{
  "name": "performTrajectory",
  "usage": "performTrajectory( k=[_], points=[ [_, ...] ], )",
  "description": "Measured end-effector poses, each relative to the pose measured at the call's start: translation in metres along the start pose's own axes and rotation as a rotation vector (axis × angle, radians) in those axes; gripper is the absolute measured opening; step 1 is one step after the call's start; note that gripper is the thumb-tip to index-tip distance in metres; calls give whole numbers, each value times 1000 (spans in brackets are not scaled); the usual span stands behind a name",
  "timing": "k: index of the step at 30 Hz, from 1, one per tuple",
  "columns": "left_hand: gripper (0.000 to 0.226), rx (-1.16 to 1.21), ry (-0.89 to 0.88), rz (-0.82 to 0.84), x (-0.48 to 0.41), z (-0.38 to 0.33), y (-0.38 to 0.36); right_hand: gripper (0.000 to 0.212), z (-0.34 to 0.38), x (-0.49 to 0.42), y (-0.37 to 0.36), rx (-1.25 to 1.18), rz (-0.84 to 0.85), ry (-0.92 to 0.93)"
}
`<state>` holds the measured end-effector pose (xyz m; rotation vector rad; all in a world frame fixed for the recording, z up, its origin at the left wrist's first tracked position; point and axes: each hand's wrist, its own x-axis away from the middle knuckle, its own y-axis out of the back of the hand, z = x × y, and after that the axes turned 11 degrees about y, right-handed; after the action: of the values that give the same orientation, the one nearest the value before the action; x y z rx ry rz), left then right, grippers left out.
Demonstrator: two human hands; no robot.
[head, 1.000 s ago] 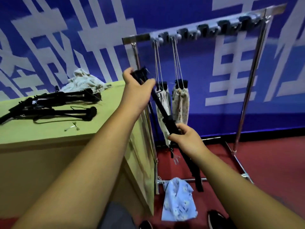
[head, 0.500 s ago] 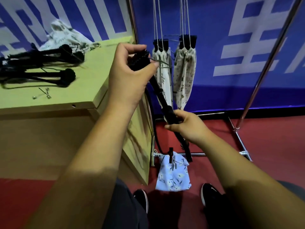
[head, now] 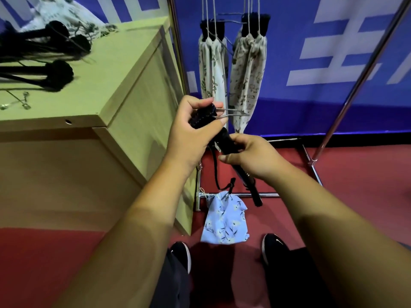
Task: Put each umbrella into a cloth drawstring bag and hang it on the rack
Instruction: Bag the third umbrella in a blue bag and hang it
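Note:
I hold a black folded umbrella slanting down to the right over the floor. My left hand grips its bunched upper end, where thin metal ribs stick out. My right hand grips the shaft just below. The umbrella's lower tip hangs near the rack's base bar. A light-blue flowered drawstring bag lies on the red floor below, with a black cord running up from it. Two bagged umbrellas, one leaf-print and one beige-print, hang by strings from the rack.
The yellow-green cabinet at left carries more black umbrellas, a pale cloth bag and small metal pieces. The rack's slanted metal post and base bars stand to the right. My black shoes show below.
My view has tilted down toward the floor. Both hands have lowered the umbrella and moved closer together, the left hand now near the right.

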<state>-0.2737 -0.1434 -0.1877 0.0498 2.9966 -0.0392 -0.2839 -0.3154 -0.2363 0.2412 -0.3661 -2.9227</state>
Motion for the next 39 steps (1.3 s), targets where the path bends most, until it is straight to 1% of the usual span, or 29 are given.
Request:
performTrajectory(
  k=[6,9,11,13,15,18,19,21,22,23,24,26,27,29,30,31,33,35,37,39],
  points=[
    [37,12,130,128,-6,10,5,41,4,-3,-2,-29,4,38],
    [32,125,254,218,-11,9,8,39,6,-4,0,-49,3,40],
    [36,209,330,287,-16,10,12,36,7,-4,2,-45,-2,33],
    [41,248,352,306,-20,11,14,34,8,-4,4,-63,-18,14],
    [42,292,352,310,-22,13,14,37,11,-4,4,-108,-28,-11],
    [36,328,312,274,-26,14,11,52,11,-5,2,-229,-26,-52],
    [34,347,302,270,-26,14,11,65,10,-7,1,-246,-46,-73],
    [34,378,291,276,-27,11,10,101,8,-8,-1,-265,-71,-101],
    [35,378,283,276,-27,9,10,110,7,-9,-1,-285,-71,-98],
    [36,371,276,275,-28,8,11,113,6,-10,-3,-304,-71,-91],
    [38,360,274,272,-28,6,11,112,7,-11,-3,-320,-75,-87],
    [44,347,302,254,-28,4,11,104,8,-14,-3,-349,-104,-72],
    [49,341,332,242,-27,3,10,94,9,-15,-3,-361,-118,-50],
    [61,322,413,229,-25,6,10,63,12,-16,0,-364,-142,11],
    [62,300,452,221,-23,8,10,49,14,-16,1,-371,-157,32],
    [64,268,484,221,-21,9,10,40,15,-16,1,-387,-172,40],
    [71,109,508,229,-19,15,13,34,17,-14,0,-418,-191,40],
    [73,-130,515,228,-15,22,20,35,18,-13,-4,-438,-208,42],
    [65,-278,546,275,-9,37,28,32,21,-13,-6,-429,-242,48],
    [49,-426,532,373,-2,55,35,29,24,-13,-6,-411,-282,59]
  ],
)
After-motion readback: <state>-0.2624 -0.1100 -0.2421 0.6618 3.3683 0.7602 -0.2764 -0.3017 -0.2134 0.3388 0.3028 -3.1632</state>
